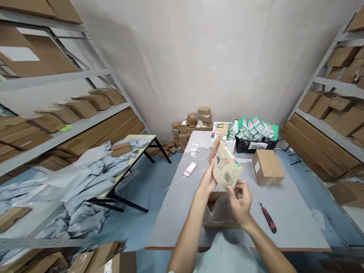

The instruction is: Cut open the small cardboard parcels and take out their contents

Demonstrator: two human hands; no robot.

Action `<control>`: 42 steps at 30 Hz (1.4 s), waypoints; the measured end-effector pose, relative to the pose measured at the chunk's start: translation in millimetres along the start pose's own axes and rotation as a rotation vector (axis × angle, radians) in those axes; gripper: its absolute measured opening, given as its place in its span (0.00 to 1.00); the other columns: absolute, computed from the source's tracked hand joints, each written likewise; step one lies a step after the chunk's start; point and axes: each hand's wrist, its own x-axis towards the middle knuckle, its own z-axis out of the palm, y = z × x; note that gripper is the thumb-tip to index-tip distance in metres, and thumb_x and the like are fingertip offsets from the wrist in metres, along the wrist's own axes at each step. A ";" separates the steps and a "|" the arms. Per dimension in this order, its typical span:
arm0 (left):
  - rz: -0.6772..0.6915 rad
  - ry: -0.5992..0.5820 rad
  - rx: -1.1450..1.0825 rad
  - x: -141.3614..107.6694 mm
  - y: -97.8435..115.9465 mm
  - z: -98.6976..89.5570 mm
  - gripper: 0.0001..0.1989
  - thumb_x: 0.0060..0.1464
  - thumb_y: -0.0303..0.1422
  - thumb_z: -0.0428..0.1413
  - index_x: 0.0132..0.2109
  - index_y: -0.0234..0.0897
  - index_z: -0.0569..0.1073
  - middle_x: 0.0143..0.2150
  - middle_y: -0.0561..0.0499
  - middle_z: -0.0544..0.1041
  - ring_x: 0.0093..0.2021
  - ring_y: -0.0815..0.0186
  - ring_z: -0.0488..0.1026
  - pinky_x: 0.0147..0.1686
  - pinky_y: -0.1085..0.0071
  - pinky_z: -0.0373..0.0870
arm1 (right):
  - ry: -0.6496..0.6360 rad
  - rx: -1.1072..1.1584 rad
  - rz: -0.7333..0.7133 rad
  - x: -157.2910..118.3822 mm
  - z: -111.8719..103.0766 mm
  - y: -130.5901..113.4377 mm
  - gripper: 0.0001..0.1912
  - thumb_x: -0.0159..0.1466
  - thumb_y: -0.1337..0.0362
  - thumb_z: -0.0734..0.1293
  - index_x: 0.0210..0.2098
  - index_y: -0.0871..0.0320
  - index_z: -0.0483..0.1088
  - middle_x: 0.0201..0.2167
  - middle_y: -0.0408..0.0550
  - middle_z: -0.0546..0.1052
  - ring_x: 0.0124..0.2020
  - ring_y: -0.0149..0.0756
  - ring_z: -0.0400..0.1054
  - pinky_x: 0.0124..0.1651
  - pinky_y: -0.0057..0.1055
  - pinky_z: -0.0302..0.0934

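Observation:
A cream printed package point(226, 163), flat with a red-patterned side and small coloured marks at one corner, is held up tilted over the table. My left hand point(209, 179) grips its left edge. The fingers of my right hand point(240, 199) are closed at its lower right corner. Below my hands stands an open cardboard box point(222, 224) near the table's front, its inside partly hidden by my hands. A red and black utility knife point(267, 218) lies to the right of my right hand. Farther back on the right sits a closed cardboard box point(267, 167).
A black crate point(241, 146) piled with green and white boxes point(254, 127) stands at the table's back, beside a white bin point(230, 145). A cable and power strip point(195, 149) lie on the left. Shelves of cartons flank both sides; a side table point(136, 151) holds grey bags.

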 end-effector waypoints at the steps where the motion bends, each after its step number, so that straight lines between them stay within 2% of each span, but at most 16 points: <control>1: -0.019 0.013 -0.043 -1.6 -8.5 1.6 0.36 0.58 0.61 0.68 0.60 0.37 0.80 0.58 0.37 0.87 0.63 0.45 0.83 0.63 0.53 0.81 | 0.048 0.080 0.153 2.9 1.6 1.7 0.15 0.76 0.51 0.73 0.39 0.52 0.70 0.31 0.44 0.81 0.24 0.34 0.75 0.26 0.30 0.70; 4: -0.009 0.107 -0.016 -1.5 -21.2 3.6 0.37 0.50 0.57 0.74 0.56 0.34 0.80 0.54 0.36 0.88 0.54 0.46 0.86 0.52 0.57 0.84 | 0.056 0.216 0.480 11.6 -4.1 15.3 0.26 0.71 0.37 0.74 0.38 0.50 0.64 0.22 0.36 0.73 0.19 0.33 0.69 0.23 0.28 0.64; 6: 0.044 0.170 0.123 1.6 -19.1 2.6 0.37 0.47 0.59 0.75 0.51 0.34 0.81 0.48 0.38 0.89 0.47 0.48 0.86 0.42 0.60 0.83 | 0.082 0.111 0.525 14.9 -16.2 26.7 0.31 0.65 0.33 0.77 0.43 0.51 0.66 0.28 0.40 0.77 0.24 0.36 0.72 0.26 0.31 0.67; 9: 0.190 0.239 0.377 4.1 -10.8 1.7 0.32 0.50 0.61 0.71 0.43 0.35 0.81 0.41 0.41 0.88 0.42 0.51 0.85 0.36 0.64 0.78 | 0.124 -0.194 0.323 14.1 -33.0 36.9 0.34 0.66 0.39 0.78 0.59 0.55 0.71 0.52 0.58 0.81 0.46 0.46 0.80 0.44 0.41 0.78; 11: 0.286 0.273 0.525 0.6 -8.1 5.1 0.28 0.57 0.60 0.66 0.41 0.36 0.82 0.40 0.42 0.88 0.40 0.52 0.84 0.37 0.65 0.76 | -0.004 -0.352 0.129 10.2 -34.4 39.1 0.33 0.71 0.42 0.75 0.66 0.55 0.73 0.63 0.65 0.79 0.60 0.54 0.78 0.58 0.51 0.77; 13: 0.338 0.308 0.649 -7.3 -8.6 13.0 0.25 0.63 0.57 0.61 0.41 0.37 0.82 0.38 0.43 0.88 0.39 0.53 0.83 0.39 0.63 0.76 | -0.136 -0.487 -0.020 5.2 -28.0 41.1 0.27 0.75 0.45 0.72 0.66 0.54 0.76 0.64 0.64 0.81 0.62 0.58 0.78 0.62 0.54 0.75; 16: 0.341 0.342 0.756 -23.4 -11.2 28.1 0.22 0.66 0.53 0.60 0.40 0.38 0.81 0.38 0.40 0.88 0.42 0.49 0.85 0.44 0.60 0.77 | -0.156 -0.624 -0.140 0.5 -17.4 46.6 0.19 0.80 0.54 0.67 0.63 0.54 0.81 0.60 0.63 0.85 0.55 0.55 0.84 0.56 0.47 0.76; 19: 0.329 0.191 0.654 -34.9 -12.6 33.7 0.22 0.66 0.52 0.64 0.53 0.38 0.83 0.53 0.37 0.88 0.52 0.47 0.86 0.51 0.58 0.80 | -0.118 -0.531 -0.109 5.2 -19.5 48.2 0.20 0.81 0.59 0.63 0.61 0.56 0.83 0.55 0.61 0.88 0.50 0.51 0.86 0.52 0.42 0.78; 21: 0.342 0.113 0.551 -36.1 -13.4 25.7 0.30 0.66 0.52 0.66 0.67 0.41 0.78 0.66 0.37 0.83 0.62 0.47 0.84 0.60 0.57 0.80 | -0.085 -0.363 0.037 13.6 -26.2 42.9 0.20 0.80 0.54 0.65 0.59 0.57 0.85 0.49 0.58 0.90 0.44 0.49 0.86 0.48 0.39 0.78; 24: 0.340 0.263 0.496 -31.5 -16.2 -1.4 0.39 0.60 0.53 0.72 0.71 0.41 0.76 0.76 0.36 0.75 0.74 0.43 0.74 0.73 0.51 0.72 | -0.049 -0.072 0.319 28.1 -34.7 28.3 0.24 0.76 0.45 0.71 0.54 0.58 0.87 0.43 0.53 0.89 0.38 0.44 0.81 0.41 0.35 0.77; 26: 0.221 0.276 0.419 -30.0 -18.9 -20.4 0.39 0.55 0.57 0.74 0.65 0.39 0.80 0.73 0.34 0.77 0.75 0.41 0.73 0.75 0.49 0.69 | -0.052 0.077 0.444 35.3 -37.1 19.8 0.27 0.72 0.40 0.73 0.51 0.58 0.87 0.42 0.51 0.88 0.34 0.40 0.76 0.35 0.33 0.76; 30: -0.020 -0.003 0.158 -39.4 -23.8 -35.5 0.37 0.53 0.64 0.72 0.49 0.34 0.87 0.55 0.35 0.88 0.60 0.44 0.85 0.64 0.51 0.81 | -0.123 0.214 0.568 40.6 -37.2 13.6 0.31 0.66 0.35 0.76 0.47 0.59 0.88 0.37 0.51 0.86 0.30 0.37 0.70 0.29 0.31 0.73; 34: -0.014 0.014 0.052 -51.2 -25.0 -27.3 0.35 0.50 0.61 0.76 0.46 0.32 0.87 0.50 0.37 0.89 0.47 0.52 0.87 0.43 0.63 0.87 | -0.171 0.267 0.610 39.3 -33.9 17.8 0.32 0.65 0.35 0.77 0.45 0.59 0.88 0.38 0.53 0.87 0.31 0.38 0.73 0.28 0.31 0.72; 37: 0.029 0.067 0.075 -54.3 -23.3 -21.9 0.36 0.50 0.61 0.76 0.49 0.32 0.87 0.51 0.38 0.89 0.44 0.54 0.87 0.38 0.66 0.87 | -0.186 0.256 0.634 38.7 -30.0 25.2 0.34 0.66 0.34 0.76 0.49 0.60 0.87 0.42 0.55 0.89 0.33 0.42 0.78 0.29 0.32 0.74; 39: 0.078 0.120 0.124 -56.1 -23.0 -18.9 0.37 0.51 0.62 0.74 0.52 0.32 0.87 0.50 0.39 0.89 0.43 0.54 0.87 0.39 0.64 0.87 | -0.127 0.176 0.591 39.5 -27.4 30.2 0.34 0.66 0.35 0.76 0.53 0.60 0.86 0.47 0.59 0.89 0.40 0.47 0.82 0.35 0.36 0.79; 42: 0.209 0.248 0.284 -61.7 -29.0 -12.0 0.33 0.59 0.61 0.70 0.51 0.33 0.88 0.47 0.42 0.89 0.42 0.54 0.87 0.42 0.63 0.87 | 0.014 -0.066 0.363 41.4 -23.4 29.9 0.32 0.70 0.40 0.75 0.61 0.59 0.83 0.63 0.64 0.84 0.61 0.56 0.81 0.58 0.49 0.81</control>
